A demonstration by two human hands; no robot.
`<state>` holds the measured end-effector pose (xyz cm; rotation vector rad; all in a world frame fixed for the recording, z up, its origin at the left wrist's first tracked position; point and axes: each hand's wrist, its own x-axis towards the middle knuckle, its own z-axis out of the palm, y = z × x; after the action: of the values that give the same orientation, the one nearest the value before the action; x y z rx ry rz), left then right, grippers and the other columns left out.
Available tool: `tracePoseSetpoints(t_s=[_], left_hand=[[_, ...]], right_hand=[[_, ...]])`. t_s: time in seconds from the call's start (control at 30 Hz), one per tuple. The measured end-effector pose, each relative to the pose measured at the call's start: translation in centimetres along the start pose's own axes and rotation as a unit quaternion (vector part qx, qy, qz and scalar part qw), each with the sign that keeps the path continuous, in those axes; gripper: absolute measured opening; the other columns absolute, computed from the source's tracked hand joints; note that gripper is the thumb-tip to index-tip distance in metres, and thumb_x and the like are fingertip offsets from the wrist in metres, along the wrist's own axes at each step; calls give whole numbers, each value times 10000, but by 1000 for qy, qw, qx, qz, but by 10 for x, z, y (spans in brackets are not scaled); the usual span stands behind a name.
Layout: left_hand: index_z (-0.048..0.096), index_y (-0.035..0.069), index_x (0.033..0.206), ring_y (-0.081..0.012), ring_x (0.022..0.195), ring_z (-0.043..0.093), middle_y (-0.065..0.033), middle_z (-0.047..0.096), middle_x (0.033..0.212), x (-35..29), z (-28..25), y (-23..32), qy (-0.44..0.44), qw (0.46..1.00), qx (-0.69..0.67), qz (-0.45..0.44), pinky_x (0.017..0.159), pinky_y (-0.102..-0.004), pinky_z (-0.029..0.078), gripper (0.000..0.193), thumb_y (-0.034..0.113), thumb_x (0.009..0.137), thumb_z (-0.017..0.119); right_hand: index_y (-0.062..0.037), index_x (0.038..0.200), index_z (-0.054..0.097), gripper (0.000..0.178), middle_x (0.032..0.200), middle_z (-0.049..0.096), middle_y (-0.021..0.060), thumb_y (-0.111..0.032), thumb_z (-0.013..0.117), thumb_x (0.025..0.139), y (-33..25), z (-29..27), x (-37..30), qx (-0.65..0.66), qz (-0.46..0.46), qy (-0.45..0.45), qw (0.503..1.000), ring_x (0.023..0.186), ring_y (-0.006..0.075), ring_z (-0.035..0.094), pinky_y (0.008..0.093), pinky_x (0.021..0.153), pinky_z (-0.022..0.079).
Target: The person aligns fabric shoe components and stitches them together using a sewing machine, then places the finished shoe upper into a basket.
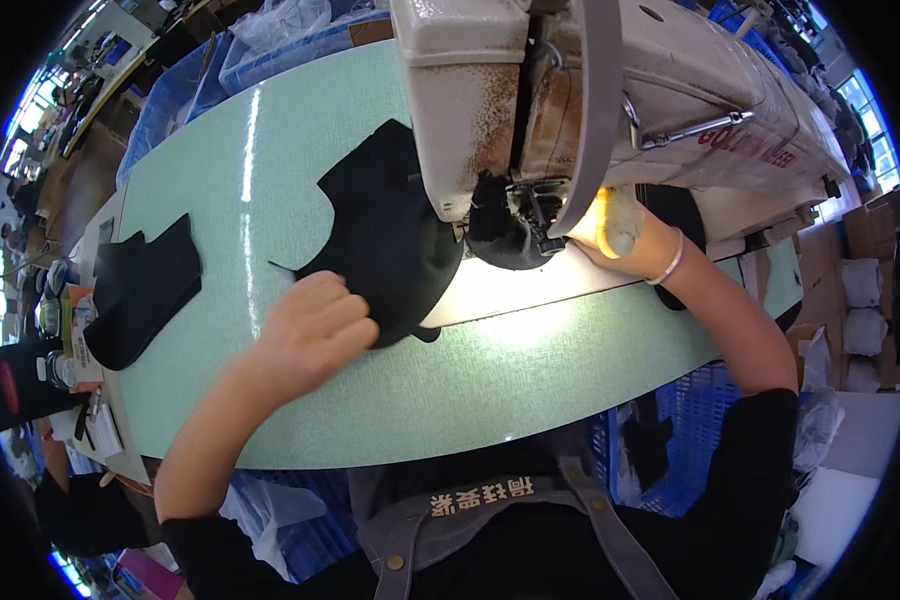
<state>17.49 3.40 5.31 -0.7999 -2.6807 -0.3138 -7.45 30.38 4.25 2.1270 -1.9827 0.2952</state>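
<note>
My left hand (pixel 315 325) is closed, its fingers curled, over the lower left edge of a large black cut piece of material (pixel 380 220). A thin pointed dark thing (pixel 282 267) sticks out beyond the knuckles; its kind is unclear. My right hand (pixel 620 240) reaches under the head of a sewing machine (pixel 470 110), beside the lit needle area. The glowing lamp and machine parts hide its fingers. Just left of that hand, a smaller rounded black piece (pixel 505 245) lies by the presser foot.
Another black cut piece (pixel 150 290) lies on the left of the pale green table (pixel 450 400). One more dark piece (pixel 675 210) is behind my right wrist. Blue crates (pixel 700 430) stand below the front edge and beyond the far edge. Jars (pixel 55 370) and boxes sit at the far left.
</note>
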Motion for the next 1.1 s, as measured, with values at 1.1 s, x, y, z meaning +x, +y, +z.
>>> tracePoseSetpoints(t_s=[1.1], left_hand=[[624,62,882,-98,603,496,-63,679,980,59,41,45,-22,962,270,-38,466,-221,349,205,104,686,666]], right_hand=[[-93,979,653,247,897,569,18,-211,558,784,-62,4,8,-11,57,2,998,867,214,560,379,721,470]])
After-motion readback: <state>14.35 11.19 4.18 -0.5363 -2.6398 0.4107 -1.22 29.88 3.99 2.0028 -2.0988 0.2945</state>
